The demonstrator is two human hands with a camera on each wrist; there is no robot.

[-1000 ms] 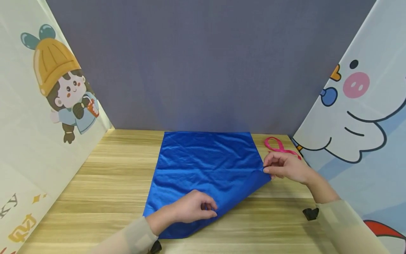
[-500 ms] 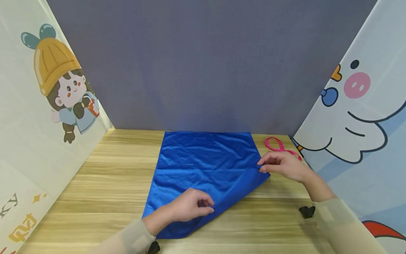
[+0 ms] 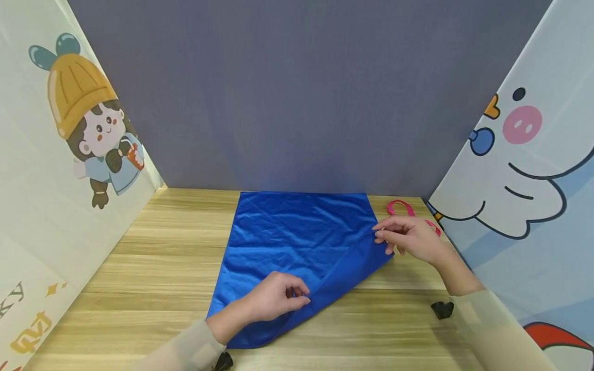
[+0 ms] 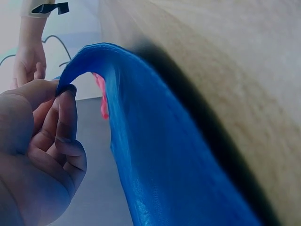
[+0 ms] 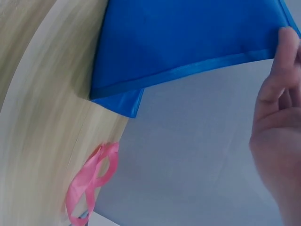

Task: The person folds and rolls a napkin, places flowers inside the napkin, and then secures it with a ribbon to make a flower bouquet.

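Note:
A shiny blue satin cloth (image 3: 278, 226) lies on the wooden table, its near right part turned up and over toward the middle. Between thumb and index finger, my left hand (image 3: 278, 296) pinches the lifted edge of the cloth near its front. In the left wrist view that edge of blue cloth (image 4: 141, 122) curves away from the left hand (image 4: 37, 141). My right hand (image 3: 410, 237) pinches the cloth's corner at the right side. The right wrist view shows the right hand (image 5: 282, 117) at the hemmed edge; its thumb is partly cut off.
A pink ribbon (image 3: 401, 207) lies looped at the back right of the wooden table (image 3: 185, 226), partly behind the right hand. A grey panel (image 3: 297, 93) stands behind the table. Cartoon-printed walls flank both sides. A black clip (image 3: 442, 309) hangs by the right sleeve.
The right hand has moved left and slightly back with the cloth's corner, folding more of the cloth over. The left hand has shifted slightly left and back with its edge.

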